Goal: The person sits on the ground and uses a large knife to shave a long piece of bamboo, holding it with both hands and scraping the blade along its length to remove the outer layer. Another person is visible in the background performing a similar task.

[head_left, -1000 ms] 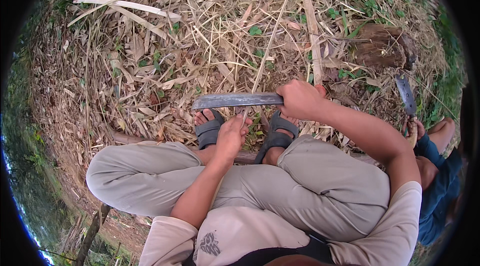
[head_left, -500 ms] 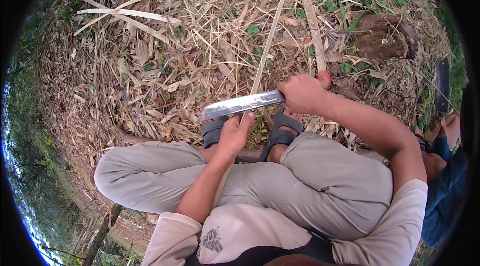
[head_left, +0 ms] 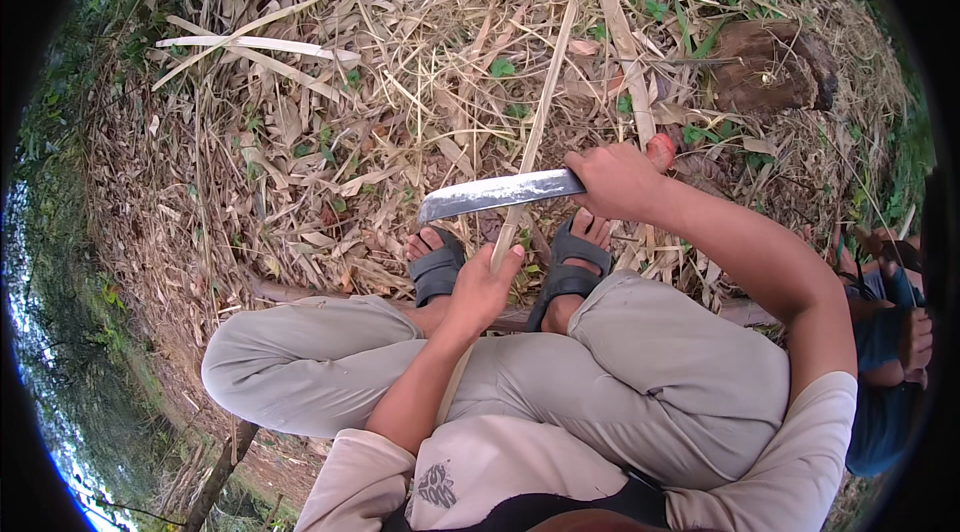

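My right hand [head_left: 620, 180] is wrapped round the handle of a machete, with the handle's red end [head_left: 660, 152] showing beyond the fist. Its worn, broad metal blade [head_left: 495, 193] points left and lies across a long, thin pale strip of bamboo or wood [head_left: 541, 122]. Whether the edge touches the strip, I cannot tell. Closer to my body, my left hand [head_left: 484, 289] grips this same strip, thumb along it. The strip's far part stretches out over the leaf litter, and its near part passes beneath my left forearm toward my lap.
Sandalled feet [head_left: 437, 267] stand just below the blade, between my bent knees. Several pale strips [head_left: 257, 46] lie crossed at the far left. A flat strip [head_left: 622, 42] and a cut log [head_left: 770, 69] lie far right. Another person's hand [head_left: 915, 340] shows at the right rim.
The blade has shifted away from my left hand, slightly farther along the strip. My left hand has moved a little right and nearer. The other person's dark blade no longer stands up at the right.
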The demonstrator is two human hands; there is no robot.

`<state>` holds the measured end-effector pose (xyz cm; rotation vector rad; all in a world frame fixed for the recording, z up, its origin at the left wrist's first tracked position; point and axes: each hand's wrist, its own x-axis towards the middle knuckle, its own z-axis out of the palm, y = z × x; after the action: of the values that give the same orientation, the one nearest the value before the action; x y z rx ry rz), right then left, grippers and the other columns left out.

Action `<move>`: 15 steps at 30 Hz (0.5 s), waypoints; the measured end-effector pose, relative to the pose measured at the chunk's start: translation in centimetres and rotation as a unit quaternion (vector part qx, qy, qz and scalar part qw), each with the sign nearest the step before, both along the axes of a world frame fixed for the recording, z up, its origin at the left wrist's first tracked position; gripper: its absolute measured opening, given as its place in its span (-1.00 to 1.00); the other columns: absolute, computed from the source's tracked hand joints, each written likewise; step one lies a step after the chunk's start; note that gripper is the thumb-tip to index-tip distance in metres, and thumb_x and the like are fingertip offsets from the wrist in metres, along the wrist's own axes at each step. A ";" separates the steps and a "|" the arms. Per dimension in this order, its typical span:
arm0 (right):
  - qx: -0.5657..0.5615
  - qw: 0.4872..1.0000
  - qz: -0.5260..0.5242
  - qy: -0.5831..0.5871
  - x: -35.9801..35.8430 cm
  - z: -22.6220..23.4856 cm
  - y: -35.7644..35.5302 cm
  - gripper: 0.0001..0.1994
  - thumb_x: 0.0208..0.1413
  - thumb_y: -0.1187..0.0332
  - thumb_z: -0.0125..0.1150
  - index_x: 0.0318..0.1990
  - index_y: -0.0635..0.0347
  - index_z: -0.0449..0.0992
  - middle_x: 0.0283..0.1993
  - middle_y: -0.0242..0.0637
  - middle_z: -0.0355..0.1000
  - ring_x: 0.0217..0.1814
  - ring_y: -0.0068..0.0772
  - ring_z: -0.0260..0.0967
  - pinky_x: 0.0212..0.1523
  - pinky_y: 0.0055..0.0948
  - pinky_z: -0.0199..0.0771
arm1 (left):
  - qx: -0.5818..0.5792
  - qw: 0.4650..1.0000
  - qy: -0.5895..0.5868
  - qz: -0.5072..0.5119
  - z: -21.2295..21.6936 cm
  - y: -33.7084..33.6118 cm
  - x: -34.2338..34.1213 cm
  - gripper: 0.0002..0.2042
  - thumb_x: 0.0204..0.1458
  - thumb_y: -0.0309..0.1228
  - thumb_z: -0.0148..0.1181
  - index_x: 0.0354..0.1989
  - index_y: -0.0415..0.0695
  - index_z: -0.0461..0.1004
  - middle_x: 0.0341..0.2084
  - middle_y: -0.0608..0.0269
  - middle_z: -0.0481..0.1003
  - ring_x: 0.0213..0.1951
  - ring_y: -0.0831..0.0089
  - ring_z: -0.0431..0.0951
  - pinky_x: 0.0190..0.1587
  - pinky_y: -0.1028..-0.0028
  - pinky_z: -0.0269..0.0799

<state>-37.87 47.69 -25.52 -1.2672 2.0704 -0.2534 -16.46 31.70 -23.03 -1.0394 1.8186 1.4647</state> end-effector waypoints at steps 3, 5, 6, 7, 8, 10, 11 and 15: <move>-0.002 0.999 0.005 0.041 -0.6 0.9 0.5 -0.61 -0.03 0.27 0.34 -0.08 0.20 0.40 -0.37 -0.13 0.51 -0.29 -0.05 0.55 -0.37 -0.12 0.52 | 0.102 0.992 -0.010 0.069 0.9 0.0 0.5 -0.75 0.31 -0.13 0.04 -0.29 -0.03 0.34 -0.64 0.59 0.14 -0.66 0.78 0.07 -0.67 0.62 -0.07; -0.060 0.996 -0.007 0.063 0.0 2.0 0.5 -0.56 0.00 0.26 0.32 0.05 0.11 0.38 -0.37 -0.17 0.48 -0.31 -0.10 0.53 -0.40 -0.15 0.52 | 0.129 0.987 -0.003 0.092 1.7 -0.1 0.2 -0.75 0.32 -0.13 0.02 -0.31 -0.02 0.32 -0.64 0.60 0.14 -0.67 0.78 0.05 -0.68 0.62 -0.08; -0.099 0.992 -0.018 0.070 0.8 2.9 0.1 -0.51 0.03 0.26 0.31 0.14 0.04 0.36 -0.38 -0.18 0.45 -0.34 -0.11 0.52 -0.43 -0.17 0.51 | 0.140 0.985 0.002 0.105 2.5 -0.2 0.0 -0.75 0.32 -0.13 0.01 -0.32 -0.01 0.31 -0.63 0.60 0.13 -0.67 0.78 0.04 -0.68 0.62 -0.09; -0.138 0.987 -0.029 0.076 1.5 3.7 -0.2 -0.46 0.05 0.26 0.29 0.23 -0.04 0.34 -0.39 -0.19 0.42 -0.36 -0.13 0.51 -0.45 -0.19 0.51 | 0.151 0.982 0.002 0.114 3.3 -0.2 -0.1 -0.75 0.32 -0.13 0.01 -0.32 -0.01 0.30 -0.63 0.60 0.13 -0.67 0.79 0.04 -0.68 0.62 -0.10; -0.141 0.987 0.004 0.072 2.1 4.5 -0.5 -0.42 0.08 0.23 0.27 0.29 -0.16 0.28 -0.41 -0.20 0.39 -0.39 -0.14 0.49 -0.47 -0.21 0.50 | 0.163 0.979 0.005 0.121 4.1 -0.4 -0.5 -0.74 0.32 -0.12 0.01 -0.33 0.00 0.29 -0.64 0.60 0.13 -0.68 0.79 0.03 -0.69 0.62 -0.11; -0.145 0.985 0.071 0.062 3.0 5.7 -1.0 -0.34 0.14 0.19 0.22 0.41 -0.40 0.17 -0.43 -0.21 0.32 -0.44 -0.16 0.46 -0.51 -0.24 0.49 | 0.176 0.975 0.010 0.131 4.9 -0.8 -0.6 -0.74 0.33 -0.12 0.00 -0.34 0.00 0.28 -0.64 0.60 0.12 -0.68 0.79 0.03 -0.69 0.62 -0.13; -0.138 0.985 0.090 0.054 3.3 5.7 -1.2 -0.36 0.21 0.13 0.16 0.42 -0.62 0.11 -0.43 -0.21 0.29 -0.47 -0.17 0.45 -0.52 -0.24 0.49 | 0.178 0.975 0.011 0.133 5.1 -1.0 -0.6 -0.74 0.33 -0.12 0.00 -0.34 0.01 0.28 -0.64 0.61 0.12 -0.68 0.79 0.02 -0.70 0.62 -0.14; -0.153 0.976 0.103 0.118 -0.1 5.1 -0.9 -0.48 0.28 0.11 0.09 0.38 -0.52 0.22 -0.45 -0.18 0.31 -0.51 -0.14 0.45 -0.51 -0.21 0.49 | 0.165 0.978 0.010 0.130 5.9 -1.3 -0.2 -0.74 0.33 -0.12 -0.01 -0.34 0.00 0.28 -0.64 0.59 0.12 -0.69 0.78 0.02 -0.70 0.61 -0.14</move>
<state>-37.99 46.81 -20.40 -1.7605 2.1321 -0.3528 -16.65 30.43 -17.15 -1.1231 1.4239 1.8619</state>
